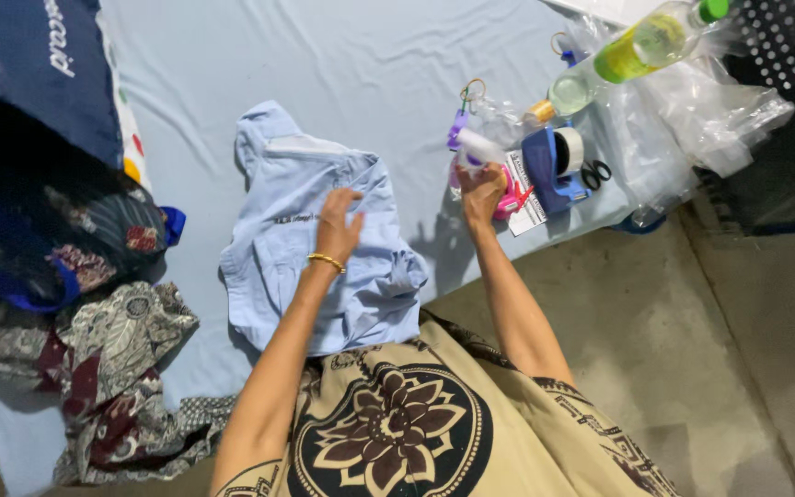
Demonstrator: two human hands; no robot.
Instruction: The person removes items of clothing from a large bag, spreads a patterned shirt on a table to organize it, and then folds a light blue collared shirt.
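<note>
— On the pale blue sheet, what do the hands touch?
— I see the left hand lying flat, fingers spread, on a folded light blue shirt (it grips nothing).
— And the right?
— I see the right hand closed around a white spray bottle, beside a blue tape dispenser and scissors.

Bright, even overhead light; soft hand shadow on sheet; left corner dark; wide-angle edge distortion; slight blur.
</note>
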